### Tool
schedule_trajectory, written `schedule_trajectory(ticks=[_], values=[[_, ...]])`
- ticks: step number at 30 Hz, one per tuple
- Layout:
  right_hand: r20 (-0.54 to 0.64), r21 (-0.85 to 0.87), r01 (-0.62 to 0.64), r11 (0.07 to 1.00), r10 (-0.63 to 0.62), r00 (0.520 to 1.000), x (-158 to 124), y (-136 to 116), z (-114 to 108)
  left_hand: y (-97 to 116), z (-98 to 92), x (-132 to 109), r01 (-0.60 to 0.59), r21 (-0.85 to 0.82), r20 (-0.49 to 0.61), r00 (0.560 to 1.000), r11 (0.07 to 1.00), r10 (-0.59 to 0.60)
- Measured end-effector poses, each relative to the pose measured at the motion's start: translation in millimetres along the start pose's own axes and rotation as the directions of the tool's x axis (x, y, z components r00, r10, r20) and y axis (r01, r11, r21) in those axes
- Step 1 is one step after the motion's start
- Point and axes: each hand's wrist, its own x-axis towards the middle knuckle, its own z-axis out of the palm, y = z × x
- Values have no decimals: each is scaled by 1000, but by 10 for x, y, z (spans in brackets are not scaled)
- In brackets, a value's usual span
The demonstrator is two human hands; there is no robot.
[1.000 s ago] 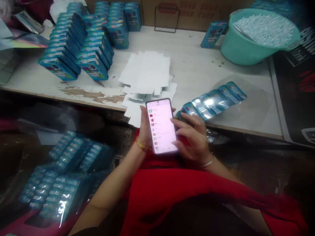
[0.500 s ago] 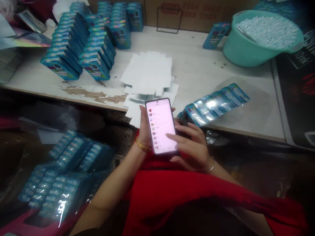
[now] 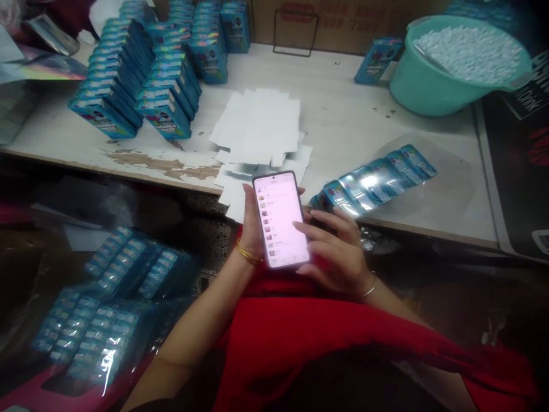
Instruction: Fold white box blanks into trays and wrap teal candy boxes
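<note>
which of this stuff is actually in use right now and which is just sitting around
In use: phone, held in left hand, right hand touching its screen.
Lying about: blue boxes, white card blanks, teal tub, shiny blue packets, wrapped packs.

The lines on the bright screen of the phone are too small and too washed out to read. Most of the left hand is hidden behind the phone; only one fingertip shows at its right side. The cardboard box is cut by the top edge, and its red letters are unreadable. The wrapped packs at the lower left are blurred under shiny plastic.
</note>
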Motion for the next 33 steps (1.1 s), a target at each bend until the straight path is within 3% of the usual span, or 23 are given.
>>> schedule_trajectory(ticks=[11,15,19,23,33], values=[[-16,59,62,996,-62,998,-24,-56,-22,30,13,1,12,-34,-62,998,999,-14],[-4,65,78,995,-78,997,-28,-41,-20,32,6,6,3,-7,-14,1000,1000,-3],[54,12,13,1000,-13,998,0,-15,-8,31,-12,13,-4,30,6,1000,1000,4],[30,-36,-31,999,32,999,33,12,-8,39,-13,14,17,21,7,1000,1000,-17],[32,19,67,998,-67,997,22,-14,-40,68,-6,22,23,-47,-16,1000,999,-23]])
